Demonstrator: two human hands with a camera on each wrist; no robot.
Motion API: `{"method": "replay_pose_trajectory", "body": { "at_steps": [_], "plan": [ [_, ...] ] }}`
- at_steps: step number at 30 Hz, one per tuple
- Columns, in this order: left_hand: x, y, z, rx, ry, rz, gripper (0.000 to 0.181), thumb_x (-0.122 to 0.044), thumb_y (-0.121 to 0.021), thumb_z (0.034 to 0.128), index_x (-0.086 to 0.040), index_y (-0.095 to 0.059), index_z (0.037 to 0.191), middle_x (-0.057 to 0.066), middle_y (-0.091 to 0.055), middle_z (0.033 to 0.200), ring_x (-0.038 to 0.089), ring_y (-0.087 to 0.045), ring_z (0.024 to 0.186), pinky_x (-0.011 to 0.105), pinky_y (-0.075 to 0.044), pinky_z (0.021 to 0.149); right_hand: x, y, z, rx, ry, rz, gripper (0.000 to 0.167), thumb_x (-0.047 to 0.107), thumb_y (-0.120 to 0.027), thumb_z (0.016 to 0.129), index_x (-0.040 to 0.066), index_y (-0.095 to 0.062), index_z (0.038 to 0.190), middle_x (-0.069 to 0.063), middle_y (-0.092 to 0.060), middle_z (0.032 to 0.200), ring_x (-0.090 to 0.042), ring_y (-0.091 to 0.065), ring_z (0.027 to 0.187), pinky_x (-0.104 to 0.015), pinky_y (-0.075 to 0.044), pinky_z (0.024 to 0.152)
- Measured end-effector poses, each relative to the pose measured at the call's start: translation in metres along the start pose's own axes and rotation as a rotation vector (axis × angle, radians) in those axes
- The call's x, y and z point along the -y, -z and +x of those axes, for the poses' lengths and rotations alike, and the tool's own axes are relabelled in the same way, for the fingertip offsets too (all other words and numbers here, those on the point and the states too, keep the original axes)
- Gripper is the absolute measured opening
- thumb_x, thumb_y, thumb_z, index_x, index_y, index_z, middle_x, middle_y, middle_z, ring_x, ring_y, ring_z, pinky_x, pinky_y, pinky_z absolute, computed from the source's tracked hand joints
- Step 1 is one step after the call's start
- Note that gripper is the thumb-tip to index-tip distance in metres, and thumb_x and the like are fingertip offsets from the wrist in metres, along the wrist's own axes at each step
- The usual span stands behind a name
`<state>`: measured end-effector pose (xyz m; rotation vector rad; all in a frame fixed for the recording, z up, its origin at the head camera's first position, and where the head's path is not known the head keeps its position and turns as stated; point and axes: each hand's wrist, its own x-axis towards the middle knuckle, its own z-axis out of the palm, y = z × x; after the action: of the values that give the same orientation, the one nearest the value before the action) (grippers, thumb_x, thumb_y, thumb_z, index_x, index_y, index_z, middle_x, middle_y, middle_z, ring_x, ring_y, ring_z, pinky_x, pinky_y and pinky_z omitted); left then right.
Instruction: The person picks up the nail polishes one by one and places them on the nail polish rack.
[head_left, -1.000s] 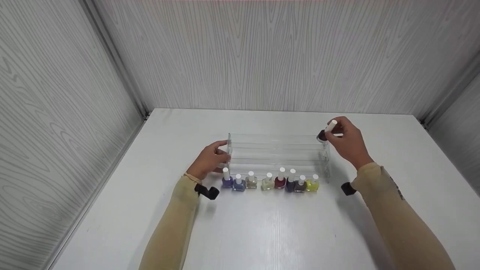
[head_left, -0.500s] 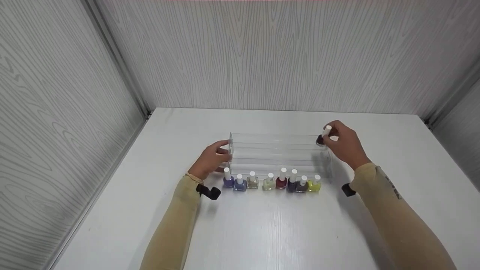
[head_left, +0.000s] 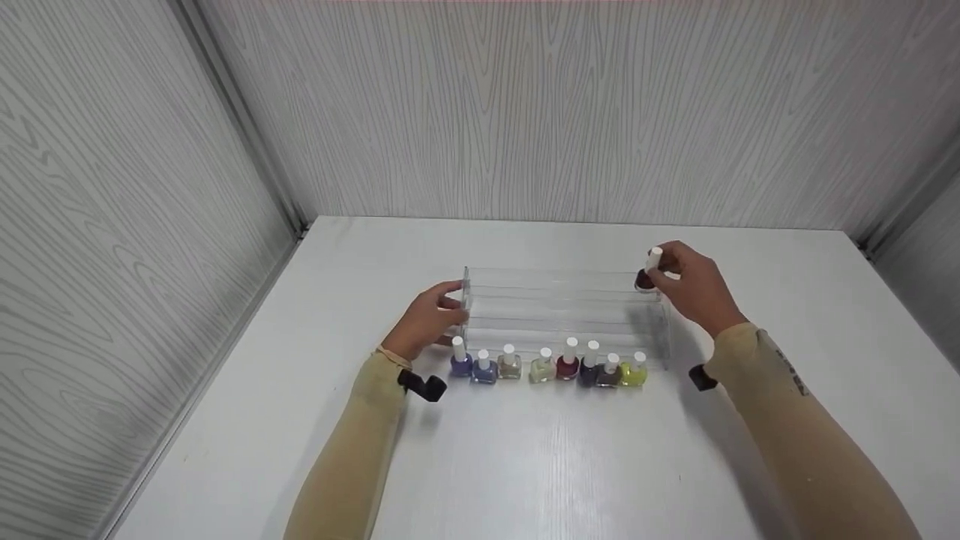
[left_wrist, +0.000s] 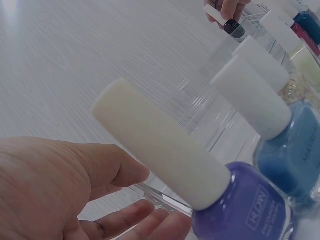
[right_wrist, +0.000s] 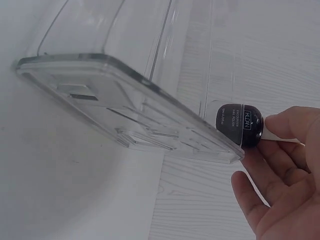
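In the head view, my right hand [head_left: 697, 289] pinches the white cap of a dark nail polish bottle [head_left: 644, 280] at the right end of the top tier of a clear stepped rack [head_left: 562, 306]. From the right wrist, the dark bottle [right_wrist: 240, 125] shows against the rack's end panel [right_wrist: 165, 115]; whether its base rests on the tier is unclear. My left hand [head_left: 425, 322] holds the rack's left end panel, thumb and fingers at its edge. A purple nail polish bottle [left_wrist: 245, 205] stands close to that hand in the left wrist view.
Several white-capped nail polish bottles line the rack's front: purple [head_left: 461, 366], blue [head_left: 484, 371], glittery [head_left: 509, 366], pale [head_left: 543, 370], red [head_left: 568, 367], dark ones and yellow [head_left: 634, 373]. Wood-grain panels [head_left: 525, 112] stand behind and beside the white table [head_left: 525, 465].
My right hand has lowered the dark bottle slightly toward the top tier and stood it more upright. The left hand stays at the rack's left end. The view has shifted a little.
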<state>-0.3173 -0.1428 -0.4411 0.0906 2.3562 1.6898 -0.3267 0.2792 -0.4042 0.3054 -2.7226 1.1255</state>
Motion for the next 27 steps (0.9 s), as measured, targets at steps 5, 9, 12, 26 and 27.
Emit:
{"method": "replay_pose_trajectory", "body": {
  "at_steps": [5, 9, 12, 26, 27],
  "plan": [
    [-0.001, 0.000, 0.001, -0.001, 0.000, 0.010, 0.063, -0.011, -0.064, 0.1006, -0.020, -0.041, 0.159, 0.016, -0.054, 0.136, 0.032, -0.063, 0.115, 0.041, -0.062, 0.083, -0.001, 0.000, 0.001, 0.009, 0.024, -0.010, 0.030, 0.014, -0.062, 0.105, 0.004, -0.058, 0.133, -0.017, -0.068, 0.120, -0.041, -0.061, 0.124, -0.059, -0.045, 0.106],
    [-0.003, -0.001, 0.003, 0.011, 0.001, 0.020, 0.064, -0.011, -0.064, 0.1009, -0.020, -0.040, 0.160, 0.017, -0.055, 0.136, 0.032, -0.065, 0.112, 0.042, -0.062, 0.082, -0.001, 0.000, 0.002, 0.009, 0.024, -0.013, 0.033, 0.016, -0.061, 0.106, 0.003, -0.057, 0.136, -0.018, -0.067, 0.122, -0.041, -0.061, 0.124, -0.059, -0.047, 0.104],
    [-0.003, -0.002, 0.003, 0.013, 0.005, 0.019, 0.065, -0.012, -0.064, 0.1008, -0.020, -0.039, 0.160, 0.016, -0.055, 0.136, 0.032, -0.066, 0.111, 0.043, -0.062, 0.081, -0.002, 0.000, 0.003, 0.016, 0.018, -0.011, 0.035, 0.018, -0.060, 0.106, 0.003, -0.056, 0.137, -0.018, -0.066, 0.121, -0.040, -0.063, 0.122, -0.058, -0.048, 0.102],
    [0.000, 0.001, 0.002, 0.006, 0.010, 0.028, 0.065, -0.013, -0.067, 0.0999, -0.021, -0.041, 0.159, 0.014, -0.056, 0.135, 0.031, -0.064, 0.115, 0.039, -0.062, 0.080, 0.001, 0.015, -0.012, -0.083, 0.021, 0.025, 0.064, 0.015, -0.059, 0.104, 0.000, -0.027, 0.157, -0.023, -0.050, 0.140, -0.040, -0.048, 0.135, -0.057, -0.035, 0.115],
    [0.000, 0.001, 0.002, 0.007, 0.007, 0.030, 0.065, -0.013, -0.067, 0.0999, -0.021, -0.041, 0.159, 0.014, -0.056, 0.135, 0.031, -0.064, 0.115, 0.039, -0.062, 0.080, 0.004, 0.018, -0.015, -0.106, 0.017, 0.023, 0.065, 0.015, -0.059, 0.104, 0.000, -0.026, 0.157, -0.024, -0.050, 0.140, -0.040, -0.047, 0.135, -0.058, -0.035, 0.115]
  ]
}}
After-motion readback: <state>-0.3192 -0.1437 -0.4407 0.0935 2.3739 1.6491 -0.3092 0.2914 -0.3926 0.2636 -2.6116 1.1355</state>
